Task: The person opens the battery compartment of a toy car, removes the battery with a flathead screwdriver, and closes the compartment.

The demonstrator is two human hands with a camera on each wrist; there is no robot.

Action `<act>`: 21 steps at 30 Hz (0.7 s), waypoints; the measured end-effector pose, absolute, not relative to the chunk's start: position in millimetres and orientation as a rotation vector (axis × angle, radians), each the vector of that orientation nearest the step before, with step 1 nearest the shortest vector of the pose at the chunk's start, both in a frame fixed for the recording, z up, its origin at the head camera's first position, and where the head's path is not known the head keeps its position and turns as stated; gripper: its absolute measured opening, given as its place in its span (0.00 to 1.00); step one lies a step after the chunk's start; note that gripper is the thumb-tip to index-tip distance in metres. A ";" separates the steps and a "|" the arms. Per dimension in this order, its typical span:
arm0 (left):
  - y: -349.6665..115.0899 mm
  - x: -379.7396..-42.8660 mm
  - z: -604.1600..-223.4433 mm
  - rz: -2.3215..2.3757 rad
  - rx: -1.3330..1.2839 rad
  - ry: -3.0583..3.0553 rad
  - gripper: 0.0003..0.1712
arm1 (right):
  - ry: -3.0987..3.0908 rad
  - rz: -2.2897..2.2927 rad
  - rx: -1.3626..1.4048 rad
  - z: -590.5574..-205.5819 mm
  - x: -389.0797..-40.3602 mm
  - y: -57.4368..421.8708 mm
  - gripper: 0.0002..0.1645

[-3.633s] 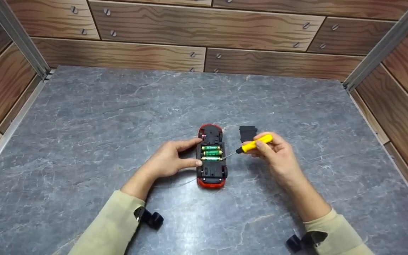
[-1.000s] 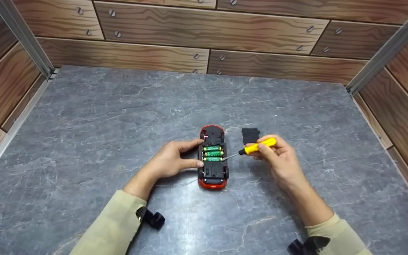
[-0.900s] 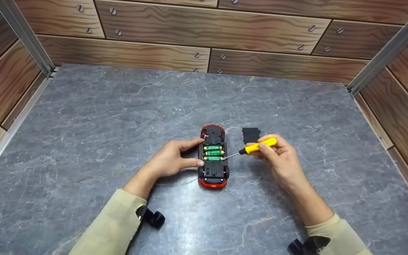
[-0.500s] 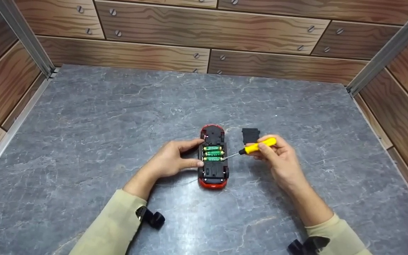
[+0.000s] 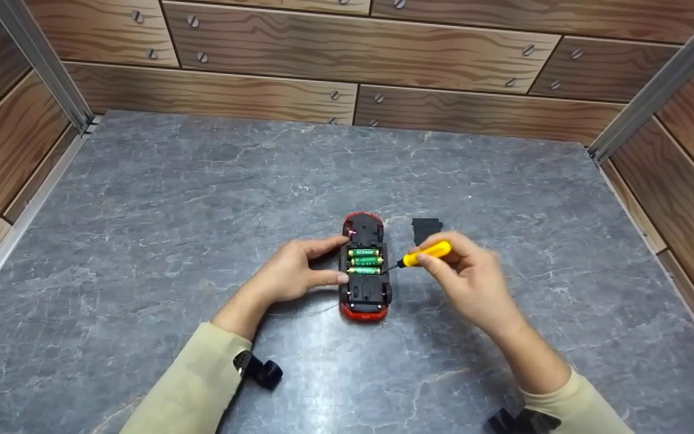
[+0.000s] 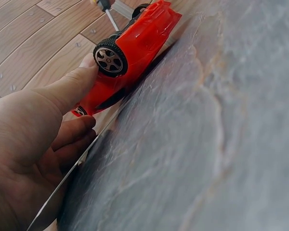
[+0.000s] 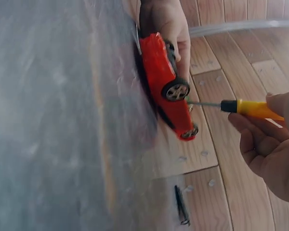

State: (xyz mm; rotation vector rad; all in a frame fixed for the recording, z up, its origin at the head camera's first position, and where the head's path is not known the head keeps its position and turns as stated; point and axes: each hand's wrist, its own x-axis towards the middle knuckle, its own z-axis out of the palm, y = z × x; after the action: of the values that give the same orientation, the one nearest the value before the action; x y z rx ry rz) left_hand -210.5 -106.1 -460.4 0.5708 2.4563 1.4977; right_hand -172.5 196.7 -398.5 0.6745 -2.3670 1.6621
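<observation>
A red toy car [image 5: 366, 290] lies upside down on the table, black underside up. Three green batteries [image 5: 365, 261] sit side by side in its uncovered compartment. My left hand [image 5: 290, 271] grips the car's left side, thumb near a wheel and fingers farther up, as the left wrist view shows too. In my right hand [image 5: 473, 286] I hold a yellow-handled screwdriver [image 5: 428, 253], pinched between thumb and fingers. Its thin shaft slants down to the right end of the nearest battery; in the right wrist view the car's body [image 7: 159, 62] hides the tip.
The black battery cover [image 5: 425, 227] lies beyond my right hand, partly hidden by it. A thin wire [image 6: 58, 186] trails from the car past my left hand. Wood-patterned walls [image 5: 359, 48] with metal corner posts enclose the grey marbled table [image 5: 250, 175].
My right hand has shifted left and turned, bringing the screwdriver's handle closer to the car. The tip has moved slightly right at the nearest battery's end. My left hand keeps its hold.
</observation>
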 end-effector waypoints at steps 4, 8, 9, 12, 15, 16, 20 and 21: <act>-106.2 -210.4 -460.6 1.498 0.565 2.460 0.43 | -2.361 1.735 0.639 -399.7 -175.4 196.8 0.05; -105.6 -210.7 -460.1 1.481 0.563 2.474 0.44 | -2.298 1.926 0.544 -408.3 -182.5 205.7 0.06; -105.4 -210.6 -459.9 1.475 0.559 2.477 0.44 | -2.285 1.961 0.521 -411.0 -184.5 208.3 0.07; -105.1 -210.7 -459.0 1.458 0.553 2.486 0.45 | -2.239 2.089 0.466 -418.8 -189.9 215.4 0.11; -104.9 -211.1 -458.5 1.449 0.555 2.489 0.45 | -2.191 2.212 0.409 -425.2 -192.6 220.3 0.12; -104.9 -211.2 -458.5 1.449 0.560 2.488 0.45 | -2.169 2.258 0.390 -426.8 -193.1 221.2 0.11; -106.3 -211.3 -459.5 1.446 0.570 2.495 0.44 | -2.082 2.407 0.323 -430.6 -194.7 221.8 0.07; -106.9 -210.9 -459.8 1.448 0.570 2.495 0.44 | -2.066 2.429 0.315 -431.1 -195.2 221.4 0.07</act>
State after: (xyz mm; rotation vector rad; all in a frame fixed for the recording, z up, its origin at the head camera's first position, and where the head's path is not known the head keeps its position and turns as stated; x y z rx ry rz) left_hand -210.9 -106.9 -459.8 0.5697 2.4949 1.4482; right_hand -195.2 221.4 -431.1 0.3153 -2.0664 2.4289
